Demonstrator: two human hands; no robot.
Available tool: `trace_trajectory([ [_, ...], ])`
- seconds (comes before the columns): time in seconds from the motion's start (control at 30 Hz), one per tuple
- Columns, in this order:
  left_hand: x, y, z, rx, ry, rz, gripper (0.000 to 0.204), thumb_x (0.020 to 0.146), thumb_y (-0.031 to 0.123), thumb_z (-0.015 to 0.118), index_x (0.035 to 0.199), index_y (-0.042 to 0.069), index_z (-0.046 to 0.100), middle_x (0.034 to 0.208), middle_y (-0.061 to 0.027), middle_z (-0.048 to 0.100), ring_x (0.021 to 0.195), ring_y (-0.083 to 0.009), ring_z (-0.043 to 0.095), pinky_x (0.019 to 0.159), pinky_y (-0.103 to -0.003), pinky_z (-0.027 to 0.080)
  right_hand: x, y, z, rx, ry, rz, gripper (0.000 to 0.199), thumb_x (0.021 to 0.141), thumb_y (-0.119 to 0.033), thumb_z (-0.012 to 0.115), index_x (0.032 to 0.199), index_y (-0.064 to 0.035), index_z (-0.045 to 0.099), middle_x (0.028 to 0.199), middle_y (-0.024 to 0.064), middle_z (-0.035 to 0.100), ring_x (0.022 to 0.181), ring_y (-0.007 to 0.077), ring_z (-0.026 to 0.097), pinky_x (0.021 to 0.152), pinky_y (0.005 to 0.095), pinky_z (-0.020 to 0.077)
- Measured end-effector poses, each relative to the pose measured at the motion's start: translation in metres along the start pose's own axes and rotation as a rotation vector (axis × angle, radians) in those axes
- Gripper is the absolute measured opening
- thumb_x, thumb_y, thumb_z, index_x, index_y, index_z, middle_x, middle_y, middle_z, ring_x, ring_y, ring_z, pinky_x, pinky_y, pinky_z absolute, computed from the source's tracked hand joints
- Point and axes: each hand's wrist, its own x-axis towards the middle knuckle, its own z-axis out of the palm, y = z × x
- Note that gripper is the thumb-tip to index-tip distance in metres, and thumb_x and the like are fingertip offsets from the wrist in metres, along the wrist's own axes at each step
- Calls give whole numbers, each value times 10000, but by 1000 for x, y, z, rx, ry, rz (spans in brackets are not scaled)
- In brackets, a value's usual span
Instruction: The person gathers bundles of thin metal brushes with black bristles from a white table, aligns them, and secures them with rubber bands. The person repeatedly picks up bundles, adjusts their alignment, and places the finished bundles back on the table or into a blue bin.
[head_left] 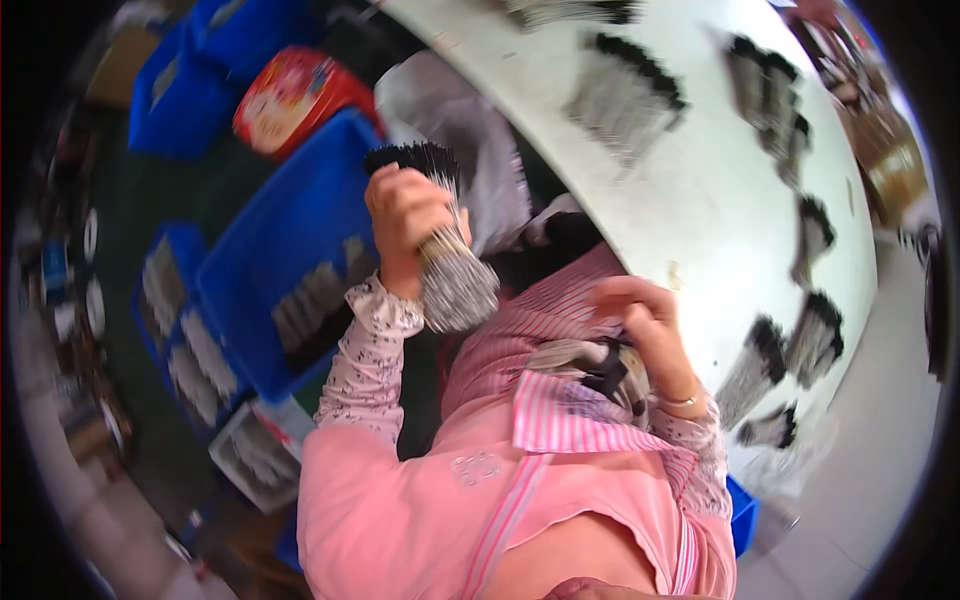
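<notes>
My left hand (405,220) is closed round a thick bundle of thin metal rods with black ends (458,290), raised in front of a blue bin. The black ends point up and away from me, while the silvery ends fan out toward my lap. My right hand (645,315) hovers over my lap by the table's near edge. Its fingers are loosely bent and a little blurred, with a gap between them and nothing visible inside. A large fan of similar black-ended rods (630,100) lies on the white table (690,220).
Several smaller rod bundles (815,340) lie along the table's right side. To my left stand a large blue bin (250,250) holding grey bundles, smaller blue bins (165,120), a white box (255,460) and a red patterned object (300,100). A translucent plastic bag (455,130) hangs beside the table.
</notes>
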Motion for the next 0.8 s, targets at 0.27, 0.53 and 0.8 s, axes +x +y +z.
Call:
trace_trajectory([
  [0.27, 49, 72, 113, 88, -268, 609, 368, 723, 155, 739, 956, 265, 476, 1063, 42, 579, 1114, -211, 484, 1055, -508, 236, -19, -33, 15, 471, 113, 141, 419, 848, -252, 654, 1136, 29, 535, 964, 88, 606, 788, 140, 613, 675, 275, 556],
  [0.53, 47, 148, 181, -61, -572, -132, 660, 773, 65, 684, 1337, 12, 347, 1379, -162, 364, 1261, -370, 354, 1046, -519, 273, -45, 2, -60, 196, 752, -168, 267, 759, -127, 664, 961, 31, 590, 706, 26, 583, 575, 79, 538, 513, 227, 436],
  [0.8, -19, 200, 232, -1640, -926, -1761, 400, 975, 342, 466, 1227, 32, 490, 1147, -99, 589, 1046, -214, 567, 927, -360, 441, -69, 40, -81, -213, 1089, -184, 342, 776, -207, 688, 1000, 30, 589, 770, 147, 651, 654, 215, 635, 613, 304, 503],
])
